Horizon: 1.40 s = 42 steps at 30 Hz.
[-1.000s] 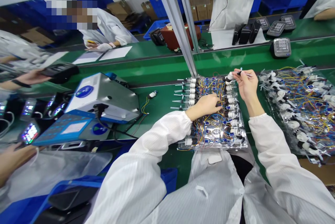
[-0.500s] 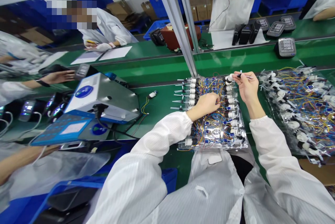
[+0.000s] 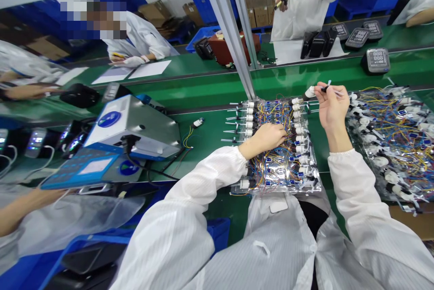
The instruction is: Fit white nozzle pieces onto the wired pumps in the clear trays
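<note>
My right hand (image 3: 332,105) is raised above the gap between two wired batches, its fingers pinching a small white-and-black cylindrical part (image 3: 309,93) with a thin pale strip. To its left, my left hand (image 3: 267,138) rests palm down over the nearer batch, fingertips closed together among yellow and blue wires (image 3: 291,120). What those fingertips grip is hidden. Beneath lies a clear plastic sheet (image 3: 276,187) bearing rows of small circuit boards and similar white cylinders (image 3: 244,184) along both sides.
Another wired batch (image 3: 400,145) lies at the right. A metal test box (image 3: 135,129) stands left, near a loose wired part (image 3: 197,123). Display units (image 3: 377,60) and an upright metal post (image 3: 233,32) are beyond. Co-workers in white coats sit or stand around the bench.
My right hand has moved right and slightly up, carrying the white-and-black part away from the sheet's row. My left hand has barely shifted. The person opposite has parted their hands.
</note>
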### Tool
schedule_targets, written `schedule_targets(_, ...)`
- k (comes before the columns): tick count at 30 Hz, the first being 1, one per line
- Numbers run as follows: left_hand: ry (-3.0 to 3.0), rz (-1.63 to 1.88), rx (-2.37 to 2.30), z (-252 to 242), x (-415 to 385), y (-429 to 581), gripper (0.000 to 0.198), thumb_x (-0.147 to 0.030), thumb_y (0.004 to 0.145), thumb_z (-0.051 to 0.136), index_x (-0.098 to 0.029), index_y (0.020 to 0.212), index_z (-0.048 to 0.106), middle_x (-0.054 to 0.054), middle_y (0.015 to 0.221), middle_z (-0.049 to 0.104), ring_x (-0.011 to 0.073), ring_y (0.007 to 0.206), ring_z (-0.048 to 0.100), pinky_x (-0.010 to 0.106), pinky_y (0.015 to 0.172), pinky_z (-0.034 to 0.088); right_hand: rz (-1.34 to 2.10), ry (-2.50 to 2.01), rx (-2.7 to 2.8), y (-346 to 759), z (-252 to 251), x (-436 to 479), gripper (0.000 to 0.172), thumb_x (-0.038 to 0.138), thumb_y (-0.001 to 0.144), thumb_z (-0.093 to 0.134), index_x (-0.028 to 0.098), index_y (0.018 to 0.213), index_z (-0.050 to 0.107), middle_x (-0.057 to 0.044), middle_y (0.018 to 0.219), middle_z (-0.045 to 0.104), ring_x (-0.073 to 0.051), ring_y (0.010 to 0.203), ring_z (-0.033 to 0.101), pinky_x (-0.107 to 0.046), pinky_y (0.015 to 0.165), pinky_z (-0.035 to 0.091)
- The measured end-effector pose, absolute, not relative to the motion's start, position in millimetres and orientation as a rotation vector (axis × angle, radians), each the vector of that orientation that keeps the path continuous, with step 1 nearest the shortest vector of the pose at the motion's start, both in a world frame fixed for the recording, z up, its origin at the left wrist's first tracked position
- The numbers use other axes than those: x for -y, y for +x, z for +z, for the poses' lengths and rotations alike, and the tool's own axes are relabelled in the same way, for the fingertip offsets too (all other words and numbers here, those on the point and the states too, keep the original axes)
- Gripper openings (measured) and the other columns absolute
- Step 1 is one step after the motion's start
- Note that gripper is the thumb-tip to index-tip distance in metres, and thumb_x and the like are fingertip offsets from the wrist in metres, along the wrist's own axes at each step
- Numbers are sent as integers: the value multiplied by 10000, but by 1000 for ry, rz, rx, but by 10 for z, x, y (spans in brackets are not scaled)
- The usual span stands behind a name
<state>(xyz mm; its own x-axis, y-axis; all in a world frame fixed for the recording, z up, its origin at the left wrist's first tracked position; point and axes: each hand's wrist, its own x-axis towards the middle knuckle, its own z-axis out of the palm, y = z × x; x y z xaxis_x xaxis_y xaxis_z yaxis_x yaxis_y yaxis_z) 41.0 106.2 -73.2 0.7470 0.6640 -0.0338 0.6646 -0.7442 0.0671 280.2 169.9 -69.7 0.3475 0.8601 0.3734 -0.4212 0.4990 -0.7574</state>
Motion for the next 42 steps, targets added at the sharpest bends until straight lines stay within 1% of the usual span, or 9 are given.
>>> schedule_targets(5, 2688, 247, -1112, -644, -1091, 369, 360, -491, 1018, 550, -188, 1052, 742, 87, 1025, 728, 220, 936, 692, 343, 811, 508, 868, -588, 855, 2895, -542, -1645, 297, 411, 909, 802, 257, 932, 550, -22, 1074, 753, -193, 1035, 772, -329, 832, 694)
schedule_targets(11, 2420, 599, -1285, -704, -1303, 469, 261, -385, 930, 716, -160, 1042, 647, 78, 975, 726, 196, 856, 663, 331, 806, 511, 876, -552, 867, 2843, -443, -1558, 315, 421, 895, 816, 257, 926, 549, 1, 1043, 761, -173, 985, 780, -339, 882, 687)
schedule_targets(15, 2332, 749, -1304, -784, -1446, 508, 390, -307, 909, 754, -163, 1237, 601, 62, 953, 739, 201, 843, 685, 328, 796, 519, 872, -565, 857, 2849, -452, -1508, 375, 467, 847, 855, 262, 909, 547, 15, 1021, 773, -165, 945, 784, -346, 923, 679)
schedule_targets(17, 2386, 753, -1270, -798, -1491, 526, 369, -293, 921, 739, -165, 1251, 634, 77, 1002, 751, 210, 885, 698, 338, 835, 529, 868, -560, 856, 2870, -475, -1485, 383, 477, 838, 860, 265, 906, 549, 20, 1011, 779, -160, 927, 784, -344, 936, 675)
schedule_targets(20, 2525, 683, -1219, -789, -1528, 571, 169, -279, 968, 663, -155, 1054, 741, 102, 1022, 759, 228, 944, 702, 357, 897, 532, 863, -556, 857, 2904, -514, -1450, 373, 476, 845, 854, 268, 905, 551, 22, 1004, 782, -157, 915, 785, -346, 939, 674)
schedule_targets(23, 2581, 669, -1224, -764, -1555, 604, 202, -254, 991, 603, -149, 996, 776, 112, 991, 765, 229, 939, 701, 358, 909, 535, 878, -571, 873, 2936, -543, -1412, 366, 473, 845, 854, 271, 917, 557, 20, 1003, 782, -164, 914, 786, -361, 936, 677)
schedule_targets(31, 2445, 800, -1338, -557, -1661, 429, 170, -199, 919, 633, -156, 908, 798, 82, 919, 790, 202, 861, 696, 327, 872, 521, 889, -710, 906, 3097, -661, -1335, 379, 463, 818, 869, 248, 910, 570, -20, 958, 778, -173, 852, 784, -354, 906, 676)
schedule_targets(36, 2239, 799, -1406, -422, -1757, 332, 176, -237, 914, 648, -152, 932, 801, 73, 880, 797, 180, 771, 687, 297, 783, 512, 910, -808, 882, 3168, -804, -1366, 352, 455, 826, 838, 246, 900, 564, -16, 933, 773, -163, 827, 783, -342, 889, 676)
schedule_targets(42, 2414, 771, -1372, -270, -1855, 374, 199, -224, 927, 626, -155, 939, 811, 91, 927, 805, 201, 820, 699, 320, 837, 516, 850, -902, 867, 3248, -893, -1382, 301, 383, 808, 840, 227, 877, 593, -32, 910, 781, -161, 804, 785, -308, 836, 677)
